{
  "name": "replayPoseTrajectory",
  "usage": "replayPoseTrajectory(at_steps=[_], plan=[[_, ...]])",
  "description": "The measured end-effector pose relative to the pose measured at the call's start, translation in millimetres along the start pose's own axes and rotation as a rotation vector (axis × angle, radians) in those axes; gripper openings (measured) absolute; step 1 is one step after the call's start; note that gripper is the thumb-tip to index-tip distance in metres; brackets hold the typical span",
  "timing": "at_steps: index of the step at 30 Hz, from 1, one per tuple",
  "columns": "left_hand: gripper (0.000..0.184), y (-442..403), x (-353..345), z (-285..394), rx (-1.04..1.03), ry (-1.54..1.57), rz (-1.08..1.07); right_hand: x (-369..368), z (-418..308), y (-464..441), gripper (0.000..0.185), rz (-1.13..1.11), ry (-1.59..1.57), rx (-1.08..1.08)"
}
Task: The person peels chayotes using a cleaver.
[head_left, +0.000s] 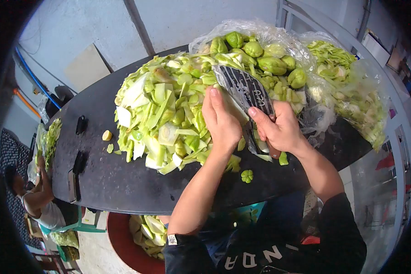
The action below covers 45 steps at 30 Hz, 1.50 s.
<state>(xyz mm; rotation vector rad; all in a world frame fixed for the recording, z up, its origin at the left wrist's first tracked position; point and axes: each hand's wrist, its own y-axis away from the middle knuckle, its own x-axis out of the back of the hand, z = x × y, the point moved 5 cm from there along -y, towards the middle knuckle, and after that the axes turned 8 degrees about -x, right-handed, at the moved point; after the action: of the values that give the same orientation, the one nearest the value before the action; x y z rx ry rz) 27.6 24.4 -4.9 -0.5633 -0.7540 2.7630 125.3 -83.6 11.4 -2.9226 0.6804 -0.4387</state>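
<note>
One knife (244,84), its broad dark blade slotted near the handle, is held above the table (123,192), just right of the heap; its long axis slants, tip to the far left, brown handle end to the near right. The right hand (278,130) is closed around the handle. The left hand (221,118) grips one pale green piece (233,105) beside the blade. Left of them lies one large heap of cut green pieces (164,114), too many to count. Beyond, several whole green fruits (271,65) overlap in clear plastic (205,41). Nearer lies one small lobed green piece (247,176). One red tub (114,235) stands at the near left, and one other person (43,205) sits far left.
</note>
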Motion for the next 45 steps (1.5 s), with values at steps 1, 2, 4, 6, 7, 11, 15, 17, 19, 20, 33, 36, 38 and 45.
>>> replayPoseTrajectory(at_steps=[1, 2, 4, 6, 7, 11, 15, 17, 19, 20, 33, 36, 38, 45], plan=[[0.041, 0, -1, 7, -0.157, -0.074, 0.008, 0, -3, 1, 0.033, 0.012, -0.007, 0.026], [0.041, 0, -1, 10, -0.237, -0.111, 0.012, -1, -5, 2, 0.033, 0.011, -0.006, 0.027], [0.040, -3, -1, 10, -0.268, -0.132, -0.019, -4, -6, 4, 0.033, -0.043, -0.099, -0.007], [0.041, -6, 1, 9, -0.209, -0.145, -0.089, -5, -4, 2, 0.032, -0.039, -0.093, -0.010], [0.041, -7, 1, 7, -0.208, -0.146, -0.089, -5, -1, 0, 0.032, -0.031, -0.088, -0.017], [0.051, -17, 9, -25, 0.304, 0.470, 0.046, 13, -5, -5, 0.034, 0.047, -0.099, -0.007], [0.052, -32, 29, -25, 0.355, 0.701, 0.091, 32, -6, -7, 0.031, 0.351, 0.344, 0.195], [0.053, -35, 27, -19, 0.319, 0.786, 0.100, 14, -23, 7, 0.024, 0.400, 0.607, 0.547], [0.051, -32, 27, -12, 0.290, 0.851, 0.224, -7, -27, 21, 0.014, 0.284, 0.815, 0.712], [0.052, -30, 27, -9, 0.259, 0.787, 0.254, -16, -33, 27, 0.014, 0.254, 0.839, 0.767], [0.051, -28, 32, -7, 0.026, 0.862, 0.144, -50, -34, 37, 0.013, 0.186, 1.015, 0.810], [0.049, -25, 28, -2, 0.005, 0.861, 0.144, -51, -33, 34, 0.013, 0.196, 1.007, 0.790], [0.049, -21, 22, -2, 0.003, 0.863, 0.124, -50, -33, 31, 0.013, 0.194, 1.006, 0.781], [0.046, -14, 14, 1, -0.109, 0.748, 0.093, -54, -39, 30, 0.017, 0.226, 0.979, 0.744]])
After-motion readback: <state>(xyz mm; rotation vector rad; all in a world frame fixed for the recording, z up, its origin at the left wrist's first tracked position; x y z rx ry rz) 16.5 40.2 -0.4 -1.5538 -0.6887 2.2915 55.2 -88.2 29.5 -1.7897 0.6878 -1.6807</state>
